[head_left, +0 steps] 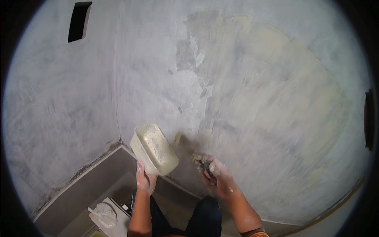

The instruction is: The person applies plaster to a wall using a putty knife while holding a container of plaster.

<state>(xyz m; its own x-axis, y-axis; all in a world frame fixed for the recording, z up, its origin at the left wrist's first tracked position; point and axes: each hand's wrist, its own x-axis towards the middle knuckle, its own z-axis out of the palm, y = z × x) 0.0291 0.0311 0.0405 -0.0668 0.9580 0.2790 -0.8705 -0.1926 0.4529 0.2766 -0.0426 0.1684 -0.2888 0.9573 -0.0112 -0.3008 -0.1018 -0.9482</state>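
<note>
An off-white rectangular plastic tub (156, 152) is tilted before the wall, its inside smeared with pale putty. My left hand (145, 179) grips it from below, the thumb up along its side. My right hand (216, 175), dusted white, is closed around the handle of a putty-caked scraper (189, 149). The scraper's blade is blurred and reaches left, close to the tub's right side. Whether the blade touches the wall I cannot tell. A broad cream patch of wet-looking putty (272, 94) covers the wall on the right.
Two grey plastered walls (63, 102) meet in a corner at left. A dark rectangular opening (79, 21) sits high up. Below runs a tiled ledge (90, 177). By my legs a white plastic bag (104, 214) lies on a board (118, 225). A dark object (368, 118) is at the right edge.
</note>
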